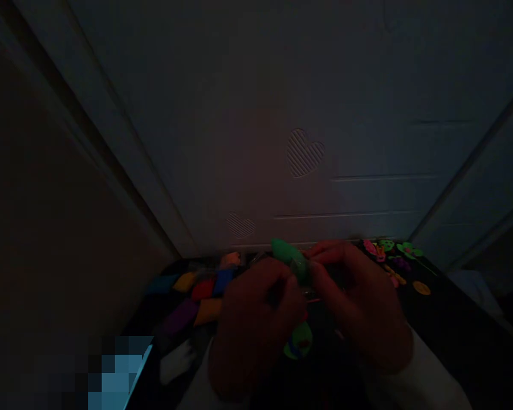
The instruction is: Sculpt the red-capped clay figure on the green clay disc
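Observation:
My left hand (263, 327) and my right hand (361, 304) meet in the middle, both pinching a green packet of modelling clay (287, 251). Its clear wrapper end shows between my fingertips. Just below my hands lies a round green clay piece (299, 340) with blue and dark reddish marks, partly covered by my left hand. Left of my left hand are several coloured clay packets, among them a purple one (180, 316), an orange one (208, 311), a red one (203, 289) and a blue one (223, 281). The picture is very dark.
Small clay shapes lie at the back right of the dark table (444, 324), including a green flower (409, 250) and a yellow disc (421, 288). A white packet (177, 361) is at the front left. A pale panel with embossed hearts (304, 154) rises behind the table.

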The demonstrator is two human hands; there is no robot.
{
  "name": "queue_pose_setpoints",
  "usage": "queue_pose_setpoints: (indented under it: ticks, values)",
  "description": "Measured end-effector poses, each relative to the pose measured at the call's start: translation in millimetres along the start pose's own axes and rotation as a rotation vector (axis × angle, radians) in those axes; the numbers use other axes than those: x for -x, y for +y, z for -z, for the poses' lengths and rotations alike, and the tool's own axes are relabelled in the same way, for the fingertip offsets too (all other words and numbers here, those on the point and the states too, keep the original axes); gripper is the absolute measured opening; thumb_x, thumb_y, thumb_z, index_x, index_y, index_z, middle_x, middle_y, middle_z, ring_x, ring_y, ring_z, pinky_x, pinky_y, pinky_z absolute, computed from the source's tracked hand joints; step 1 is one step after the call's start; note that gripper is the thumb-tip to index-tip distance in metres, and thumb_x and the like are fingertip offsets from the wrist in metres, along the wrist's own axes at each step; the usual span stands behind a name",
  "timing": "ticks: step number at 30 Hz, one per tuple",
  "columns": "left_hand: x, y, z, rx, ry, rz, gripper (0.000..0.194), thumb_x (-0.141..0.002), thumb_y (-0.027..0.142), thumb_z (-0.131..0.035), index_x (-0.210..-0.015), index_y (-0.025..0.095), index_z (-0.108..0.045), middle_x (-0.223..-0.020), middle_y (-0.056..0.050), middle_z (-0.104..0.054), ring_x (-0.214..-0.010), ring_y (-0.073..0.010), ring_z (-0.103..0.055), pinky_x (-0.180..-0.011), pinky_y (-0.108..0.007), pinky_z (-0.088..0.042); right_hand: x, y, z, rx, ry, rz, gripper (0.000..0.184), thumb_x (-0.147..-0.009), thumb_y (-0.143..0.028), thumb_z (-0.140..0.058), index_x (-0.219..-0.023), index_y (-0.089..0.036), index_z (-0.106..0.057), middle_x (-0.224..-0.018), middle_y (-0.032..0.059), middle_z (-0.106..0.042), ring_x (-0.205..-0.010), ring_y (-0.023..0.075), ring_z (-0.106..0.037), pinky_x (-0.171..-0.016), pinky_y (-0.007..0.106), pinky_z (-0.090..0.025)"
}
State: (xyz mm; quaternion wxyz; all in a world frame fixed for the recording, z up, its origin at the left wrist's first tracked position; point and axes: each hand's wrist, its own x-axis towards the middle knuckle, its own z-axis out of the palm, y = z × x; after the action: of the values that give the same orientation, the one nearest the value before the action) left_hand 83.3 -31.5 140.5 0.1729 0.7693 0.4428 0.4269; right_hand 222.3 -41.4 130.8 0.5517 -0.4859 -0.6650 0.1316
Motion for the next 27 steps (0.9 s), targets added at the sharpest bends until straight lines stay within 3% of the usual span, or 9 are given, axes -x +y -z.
queue_pose_setpoints:
  ticks: [5,8,9,11,13,16,22,27]
  values:
    - [5,1,5.4,-0.335,0.054,-0.067,0.020,-0.074,0.021,-0.050,-0.054,0.019,-0.046,-0.050,0.003,-0.047,-0.048,-0.0116,-0.045,-0.046,-0.026,-0.031,3,-3,0,0.176,-0.036,-0.026,0.003,-0.080,-0.022,-0.052,-0.078,-0.020,-0.054,-0.077,0.0000,-0.062,-0.067,0.0119,-0.057,-0.058,0.025,-0.042]
    - [8,-2,8.8,-0.408,0.106,-0.195,0.006,-0.078,0.025,-0.050,-0.075,0.021,-0.052,-0.070,-0.001,-0.057,-0.069,-0.0171,-0.054,-0.062,-0.031,-0.040,3,-3,2,0.184,0.020,-0.067,0.006,-0.079,-0.024,-0.053,-0.076,-0.019,-0.053,-0.072,-0.0001,-0.061,-0.062,0.0122,-0.056,-0.055,0.026,-0.041]
    - [8,-4,9.7,-0.395,0.091,-0.252,0.014,-0.078,0.029,-0.052,-0.090,0.021,-0.053,-0.085,-0.003,-0.060,-0.082,-0.0192,-0.055,-0.072,-0.033,-0.042,2,-3,4,0.136,0.029,-0.094,0.006,-0.078,-0.024,-0.053,-0.075,-0.019,-0.053,-0.071,-0.0001,-0.060,-0.061,0.0123,-0.056,-0.054,0.026,-0.042]
    - [7,-8,10.3,-0.392,0.032,-0.362,0.049,-0.076,0.039,-0.058,-0.118,0.021,-0.042,-0.114,-0.006,-0.055,-0.109,-0.0234,-0.047,-0.093,-0.037,-0.036,1,-4,9,0.001,0.005,-0.155,0.007,-0.078,-0.023,-0.053,-0.073,-0.019,-0.052,-0.068,-0.0007,-0.058,-0.059,0.0118,-0.056,-0.052,0.024,-0.043]
    - [5,-12,9.5,-0.419,-0.025,-0.426,0.063,-0.074,0.046,-0.059,-0.126,0.021,-0.034,-0.124,-0.007,-0.050,-0.121,-0.0250,-0.038,-0.104,-0.042,-0.025,0,-6,14,-0.110,-0.058,-0.199,0.006,-0.077,-0.021,-0.053,-0.071,-0.019,-0.051,-0.065,-0.0021,-0.056,-0.057,0.0105,-0.054,-0.049,0.022,-0.043]
    - [4,-15,8.1,-0.394,-0.049,-0.415,0.053,-0.077,0.046,-0.055,-0.122,0.025,-0.037,-0.120,-0.004,-0.055,-0.117,-0.0224,-0.044,-0.108,-0.045,-0.018,1,-8,19,-0.200,-0.147,-0.226,0.006,-0.076,-0.019,-0.053,-0.070,-0.019,-0.053,-0.063,-0.0030,-0.056,-0.056,0.0095,-0.053,-0.048,0.020,-0.043]
    - [4,-10,10.0,-0.216,-0.052,-0.333,0.048,-0.076,0.049,-0.054,-0.117,0.028,-0.041,-0.112,-0.001,-0.060,-0.106,-0.0172,-0.053,-0.104,-0.034,-0.031,-2,-6,20,-0.372,-0.227,-0.258,0.008,-0.076,-0.018,-0.054,-0.069,-0.020,-0.052,-0.059,-0.0052,-0.054,-0.052,0.0070,-0.053,-0.045,0.016,-0.044]
    - [3,-10,8.4,-0.172,-0.009,-0.330,0.040,-0.072,0.036,-0.064,-0.108,0.027,-0.049,-0.106,-0.001,-0.062,-0.105,-0.0195,-0.054,-0.103,-0.037,-0.032,-3,-8,24,-0.250,-0.185,-0.241,0.008,-0.076,-0.020,-0.054,-0.068,-0.020,-0.053,-0.059,-0.0041,-0.054,-0.050,0.0078,-0.053,-0.043,0.016,-0.043]
